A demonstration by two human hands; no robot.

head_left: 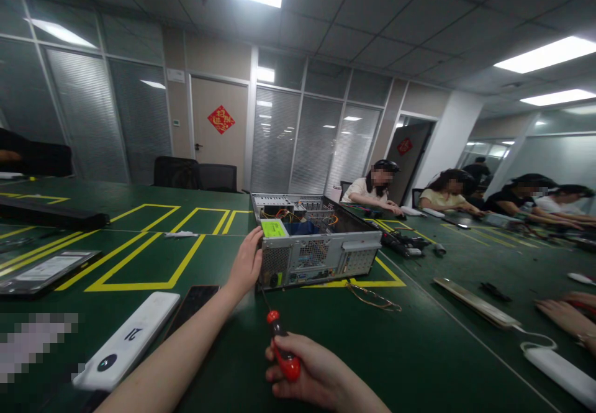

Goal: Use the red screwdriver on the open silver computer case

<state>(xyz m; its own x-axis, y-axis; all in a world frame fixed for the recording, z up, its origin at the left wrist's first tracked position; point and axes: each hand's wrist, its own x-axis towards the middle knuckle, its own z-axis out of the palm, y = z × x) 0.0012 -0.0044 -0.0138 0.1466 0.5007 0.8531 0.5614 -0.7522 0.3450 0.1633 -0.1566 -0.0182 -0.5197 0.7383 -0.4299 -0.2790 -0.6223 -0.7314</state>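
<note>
Right hand (311, 366) grasps screwdriver (275, 326) near computer case's (326, 256) lower left corner. Left hand (245, 262) touches case's left edge, grip unclear. Green table (405, 363) extends around.

The screwdriver (276, 326) has a red handle broken by black. The computer case (329, 254) is silver-grey with dotted mesh, its label (273, 229) lime-green. Yellow tape (130, 287) draws rectangles over the dark green tabletop (144, 258). Gold characters pattern the red diamond-shaped decoration (221, 120) against a beige door (221, 171).
</note>
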